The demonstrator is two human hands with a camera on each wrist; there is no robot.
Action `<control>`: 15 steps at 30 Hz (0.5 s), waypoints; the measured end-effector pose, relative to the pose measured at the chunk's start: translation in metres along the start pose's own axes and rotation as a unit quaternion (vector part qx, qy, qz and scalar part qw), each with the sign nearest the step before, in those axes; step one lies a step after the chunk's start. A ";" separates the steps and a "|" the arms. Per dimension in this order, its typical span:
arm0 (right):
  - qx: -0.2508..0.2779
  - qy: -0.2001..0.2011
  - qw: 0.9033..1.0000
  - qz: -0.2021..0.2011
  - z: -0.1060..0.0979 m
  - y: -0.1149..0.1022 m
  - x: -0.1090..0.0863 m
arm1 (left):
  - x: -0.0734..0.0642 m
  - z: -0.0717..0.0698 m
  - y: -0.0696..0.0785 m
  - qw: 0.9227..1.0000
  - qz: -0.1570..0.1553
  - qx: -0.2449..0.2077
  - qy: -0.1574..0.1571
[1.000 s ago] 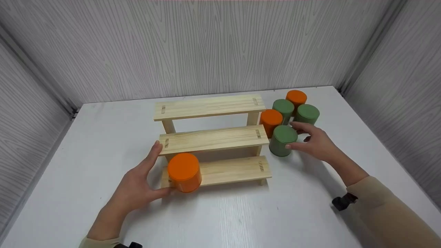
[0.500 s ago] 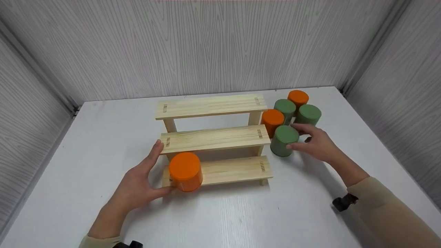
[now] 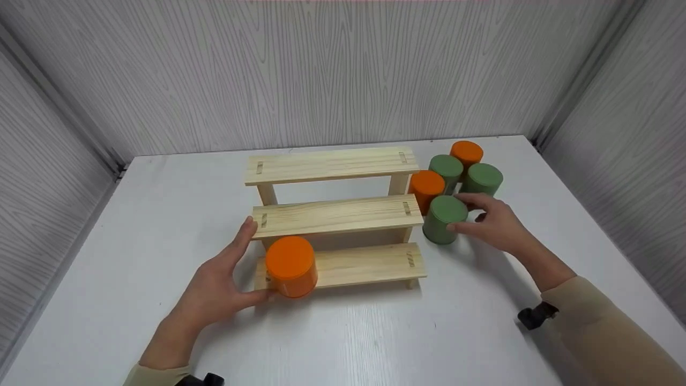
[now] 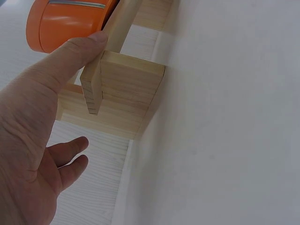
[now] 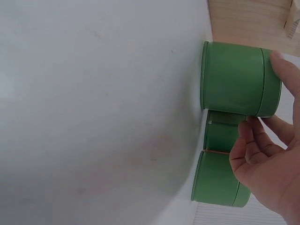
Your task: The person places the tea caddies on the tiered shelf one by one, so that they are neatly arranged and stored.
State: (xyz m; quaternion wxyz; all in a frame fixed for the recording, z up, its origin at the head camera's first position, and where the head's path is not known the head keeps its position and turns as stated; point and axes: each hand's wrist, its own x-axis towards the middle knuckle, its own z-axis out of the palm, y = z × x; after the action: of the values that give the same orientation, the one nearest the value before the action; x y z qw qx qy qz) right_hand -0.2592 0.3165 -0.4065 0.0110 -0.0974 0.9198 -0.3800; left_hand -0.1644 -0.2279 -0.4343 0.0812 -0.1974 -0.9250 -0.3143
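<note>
A three-tier wooden step rack (image 3: 337, 215) stands on the white table. An orange tin (image 3: 291, 265) sits upright at the left of its lowest step. My left hand (image 3: 211, 284) is at the rack's left end, with the fingers stretched out and the thumb tip touching the lowest step's edge beside that tin. Its index finger reaches the middle step's left end. Right of the rack, my right hand (image 3: 496, 222) pinches a green tin (image 3: 444, 222) between thumb and index finger. In the right wrist view, this green tin (image 5: 239, 77) stands on the table with the other fingers loosely bent.
Behind the held tin, an orange tin (image 3: 427, 187) stands close to the rack. Two more green tins (image 3: 446, 167) (image 3: 483, 179) and another orange tin (image 3: 466, 154) are grouped with it. Grey wood-grain panels (image 3: 332, 75) enclose the table (image 3: 348, 343) at the back and sides.
</note>
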 end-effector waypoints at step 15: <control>-0.014 0.005 1.000 -0.019 -0.008 -0.003 -0.008 | 0.001 -0.001 0.001 1.000 -0.006 0.006 -0.009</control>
State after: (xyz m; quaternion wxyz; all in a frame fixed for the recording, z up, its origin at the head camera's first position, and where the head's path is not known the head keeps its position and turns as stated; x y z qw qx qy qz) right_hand -0.2517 0.3213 -0.3988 -0.0019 -0.1131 0.9230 -0.3677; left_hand -0.1648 -0.2279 -0.4325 0.0725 -0.1944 -0.9288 -0.3071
